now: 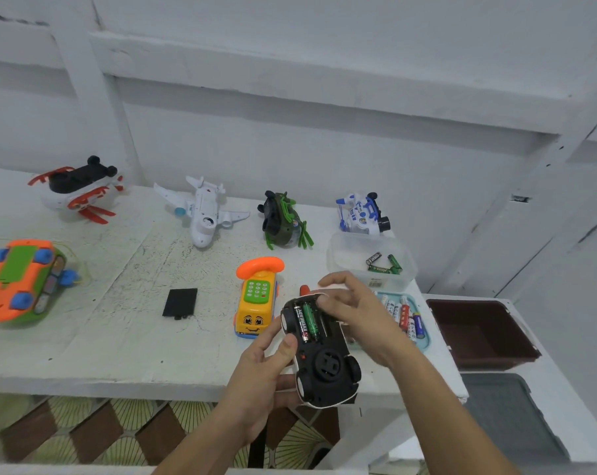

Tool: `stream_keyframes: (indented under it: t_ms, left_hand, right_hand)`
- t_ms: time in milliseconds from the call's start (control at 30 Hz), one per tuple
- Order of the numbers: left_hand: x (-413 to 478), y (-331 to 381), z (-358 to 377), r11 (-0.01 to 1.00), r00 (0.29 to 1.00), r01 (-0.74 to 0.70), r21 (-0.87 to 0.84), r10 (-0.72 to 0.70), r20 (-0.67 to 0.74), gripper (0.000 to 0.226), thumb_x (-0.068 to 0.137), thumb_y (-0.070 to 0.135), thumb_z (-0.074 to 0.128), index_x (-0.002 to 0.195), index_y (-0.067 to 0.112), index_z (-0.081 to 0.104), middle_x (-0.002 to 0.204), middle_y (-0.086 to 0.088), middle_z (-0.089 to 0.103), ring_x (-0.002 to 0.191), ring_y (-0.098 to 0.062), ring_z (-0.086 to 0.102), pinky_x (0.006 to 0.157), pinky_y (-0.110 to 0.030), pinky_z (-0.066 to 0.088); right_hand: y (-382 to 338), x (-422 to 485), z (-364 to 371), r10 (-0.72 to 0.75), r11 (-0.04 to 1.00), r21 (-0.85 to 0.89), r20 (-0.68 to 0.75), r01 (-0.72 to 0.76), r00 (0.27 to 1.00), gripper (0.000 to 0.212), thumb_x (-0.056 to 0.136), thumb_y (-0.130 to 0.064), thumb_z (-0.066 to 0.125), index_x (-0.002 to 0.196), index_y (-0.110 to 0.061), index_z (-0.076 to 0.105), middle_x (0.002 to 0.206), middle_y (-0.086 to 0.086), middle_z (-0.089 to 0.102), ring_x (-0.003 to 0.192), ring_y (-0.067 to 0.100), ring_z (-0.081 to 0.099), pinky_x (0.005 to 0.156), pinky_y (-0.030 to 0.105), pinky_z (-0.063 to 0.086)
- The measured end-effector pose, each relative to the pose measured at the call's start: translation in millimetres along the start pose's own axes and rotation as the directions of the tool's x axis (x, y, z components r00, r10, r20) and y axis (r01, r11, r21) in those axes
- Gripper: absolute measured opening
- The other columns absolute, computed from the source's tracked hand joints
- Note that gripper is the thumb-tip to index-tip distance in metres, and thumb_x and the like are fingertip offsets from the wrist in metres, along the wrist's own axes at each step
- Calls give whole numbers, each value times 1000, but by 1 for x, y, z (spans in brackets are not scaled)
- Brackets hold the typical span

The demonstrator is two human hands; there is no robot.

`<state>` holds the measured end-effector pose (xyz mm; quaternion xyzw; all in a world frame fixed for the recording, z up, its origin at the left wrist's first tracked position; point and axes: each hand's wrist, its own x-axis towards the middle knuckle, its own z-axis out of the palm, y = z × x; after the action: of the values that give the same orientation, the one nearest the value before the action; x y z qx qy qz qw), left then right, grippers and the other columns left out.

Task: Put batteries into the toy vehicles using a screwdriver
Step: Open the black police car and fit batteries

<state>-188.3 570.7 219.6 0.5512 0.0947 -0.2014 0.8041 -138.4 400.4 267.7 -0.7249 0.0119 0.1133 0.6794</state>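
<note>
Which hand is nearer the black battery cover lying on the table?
Left. The left hand grips the toy car right of the cover; the right hand is farther right.

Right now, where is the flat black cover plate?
The black cover plate lies flat on the white table, left of centre in the head view, between the upturned orange toy car and the yellow toy phone, touching neither.

Far end of the battery bay on the toy car (327,368) covered by my right hand (351,310), red-tipped thing (304,289) mostly hidden behind it, orange toy (19,286) cut by the left edge, labels on the tray batteries (403,317) too small to read
</note>
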Motion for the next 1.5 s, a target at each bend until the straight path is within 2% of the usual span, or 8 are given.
stream_keyframes:
  t_ms: [100, 200, 333, 533, 833, 1000, 1067, 1500]
  left_hand:
    - [0, 1, -1, 1000, 1000, 1, -7, -1, -2, 43, 79, 38, 61, 120, 45, 51, 104, -8, 76, 80, -35, 74, 63, -41, 61]
    - [1, 0, -1, 1000, 1000, 6, -17, -7, -11, 43, 78, 36, 62, 119, 45, 51, 104, -8, 76, 78, -35, 74, 60, -40, 60]
    - [2, -1, 1, 1000, 1000, 6, -19, -7, -16, 40, 78, 37, 62, 116, 45, 52, 103, -7, 76, 78, -36, 74, 63, -42, 61]
    - [4, -1, 3, 1000, 1000, 3, -16, -3, -11, 41, 77, 38, 62, 117, 43, 53, 102, -8, 76, 77, -35, 74, 64, -42, 61]
    - [1, 0, 3, 1000, 1000, 5, -9, -5, 4, 39, 78, 37, 62, 116, 42, 54, 102, -7, 77, 74, -34, 74, 73, -50, 60]
    - [1, 1, 3, 1000, 1000, 8, -7, -8, 0, 41, 77, 37, 63, 117, 42, 53, 103, -7, 76, 77, -36, 74, 73, -50, 60]
    - [1, 1, 3, 1000, 1000, 8, -19, -8, -4, 38, 76, 37, 63, 113, 43, 54, 102, -7, 77, 74, -34, 74, 67, -45, 61]
    - [3, 0, 10, 999, 999, -36, -29, 35, -38, 44, 85, 34, 62, 126, 43, 50, 101, -7, 77, 70, -30, 74, 62, -39, 61]
  right_hand:
    - [-6, 12, -29, 84, 988, 143, -173, -60, 981, 15, 94, -20, 59, 106, -12, 60, 109, 14, 68, 84, 26, 67, 63, 33, 55]
    - [4, 25, -62, -38, 878, -445, -429, -175, 903, 11, 98, -16, 53, 97, -17, 64, 104, 6, 68, 81, 18, 64, 68, 31, 51]
    - [11, 30, -71, 25, 468, -830, -329, -302, 944, 17, 94, -14, 55, 102, -11, 70, 104, 6, 70, 86, 19, 62, 69, 28, 47]
    - [26, 31, -56, 8, 322, -880, -366, -349, 930, 25, 89, -6, 49, 104, -14, 68, 97, 6, 68, 88, 20, 63, 82, 34, 55]
    - [28, 21, -49, -125, 324, -913, -301, -248, 945, 21, 93, -5, 41, 106, -14, 54, 94, 7, 58, 79, 23, 51, 67, 30, 38]
    - [8, 16, -56, -39, 911, -389, -418, -141, 907, 19, 93, -6, 53, 91, -17, 69, 82, 8, 66, 71, 22, 62, 72, 41, 56]
    - [-9, 6, -51, 12, 992, -110, -387, -59, 922, 17, 93, -4, 57, 93, -14, 70, 91, 12, 69, 74, 19, 66, 65, 34, 57]
    - [24, -28, 33, -503, 738, -660, -403, 138, 765, 10, 81, -21, 74, 79, -26, 65, 81, -13, 59, 80, 2, 54, 72, 19, 45]
